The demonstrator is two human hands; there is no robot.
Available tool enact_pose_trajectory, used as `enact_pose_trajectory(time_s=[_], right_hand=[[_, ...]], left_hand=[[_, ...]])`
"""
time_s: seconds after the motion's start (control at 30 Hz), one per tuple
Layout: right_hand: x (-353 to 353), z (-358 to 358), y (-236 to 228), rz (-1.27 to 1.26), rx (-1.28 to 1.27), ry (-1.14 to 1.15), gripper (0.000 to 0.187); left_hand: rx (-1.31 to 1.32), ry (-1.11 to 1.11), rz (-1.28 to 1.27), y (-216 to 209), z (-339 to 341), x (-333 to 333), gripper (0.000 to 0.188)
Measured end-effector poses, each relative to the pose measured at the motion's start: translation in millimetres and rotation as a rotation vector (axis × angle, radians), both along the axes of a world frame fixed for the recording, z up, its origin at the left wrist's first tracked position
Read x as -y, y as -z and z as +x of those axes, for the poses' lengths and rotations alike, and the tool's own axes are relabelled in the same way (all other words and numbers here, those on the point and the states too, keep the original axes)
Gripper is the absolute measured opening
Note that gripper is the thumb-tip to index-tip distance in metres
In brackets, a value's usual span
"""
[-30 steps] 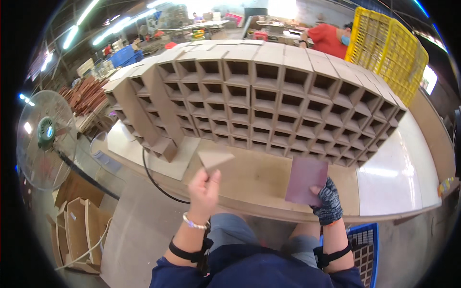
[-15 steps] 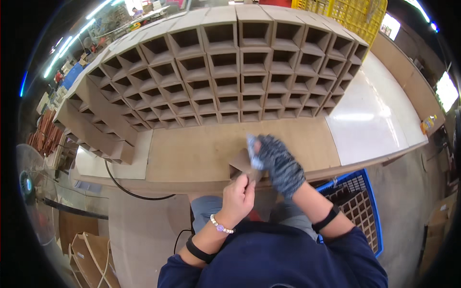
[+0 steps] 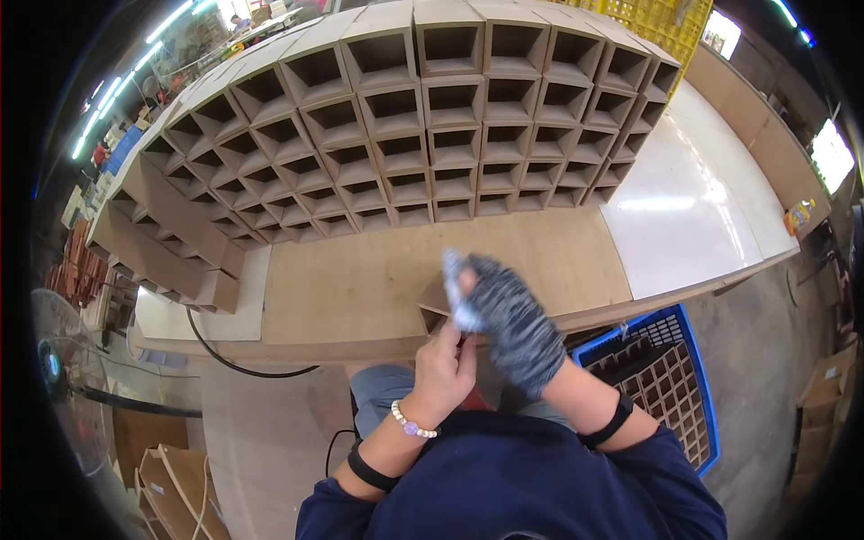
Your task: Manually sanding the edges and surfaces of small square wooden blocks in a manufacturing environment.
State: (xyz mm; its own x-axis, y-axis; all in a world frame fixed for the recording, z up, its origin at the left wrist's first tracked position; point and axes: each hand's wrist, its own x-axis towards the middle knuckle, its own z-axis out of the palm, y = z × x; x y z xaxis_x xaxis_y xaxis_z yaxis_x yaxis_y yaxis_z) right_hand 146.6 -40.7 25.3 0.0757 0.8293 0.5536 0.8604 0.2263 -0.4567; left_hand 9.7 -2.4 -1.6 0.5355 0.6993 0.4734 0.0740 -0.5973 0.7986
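At the front edge of the table, my bare left hand (image 3: 444, 369) pinches a small brown open-ended square box (image 3: 434, 297). A crumpled pale blue-white cloth (image 3: 455, 292) is in my right hand (image 3: 515, 324), which wears a grey knitted glove with bare fingertips. The cloth presses along the box's right side and hides much of it. Both hands are close together, the right one slightly blurred. Behind them, a wide stack of similar square boxes (image 3: 382, 16) stands in rows, open ends facing me.
A plywood sheet (image 3: 351, 279) lies under the work, with white tabletop (image 3: 670, 252) to the right. Beside my right arm sits a blue crate (image 3: 706, 396) of similar boxes. A black hose (image 3: 247, 369) loops at the left, near a fan (image 3: 52, 364). A yellow crate (image 3: 661, 22) stands behind the stack.
My right hand and the cloth have shifted slightly left along the box. The left hand keeps its pinch on the box. The whole view has turned a little.
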Motion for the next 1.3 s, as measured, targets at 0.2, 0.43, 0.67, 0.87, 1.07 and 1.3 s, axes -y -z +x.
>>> enact_pose_trajectory(time_s=[0.2,0.43,0.67,0.87,1.07,1.3], right_hand=[[-20.4,43.1,49.2,-0.013,-0.079,0.145,0.034],[6.6,-4.2,6.9,-0.059,0.201,-0.102,0.041],[2.3,43.3,15.3,0.05,-0.245,0.158,0.053],[32.2,30.7,-2.8,0.103,-0.03,0.002,0.061],[21.6,13.8,-29.6,-0.346,-0.33,0.035,0.085],[6.7,7.4,-35.8,-0.455,-0.349,0.128,0.084]], left_hand=[[-0.134,0.027,-0.055,-8.7,0.2,1.3,0.008],[-0.051,0.05,-0.088,0.8,-2.5,0.1,0.008],[-0.095,0.016,-0.142,-5.7,-6.6,-1.3,0.01],[-0.061,0.021,-0.035,-8.6,0.8,0.6,0.009],[-0.247,0.035,0.282,-3.0,4.8,4.5,0.017],[-0.242,0.056,0.311,-5.3,5.5,1.0,0.028]])
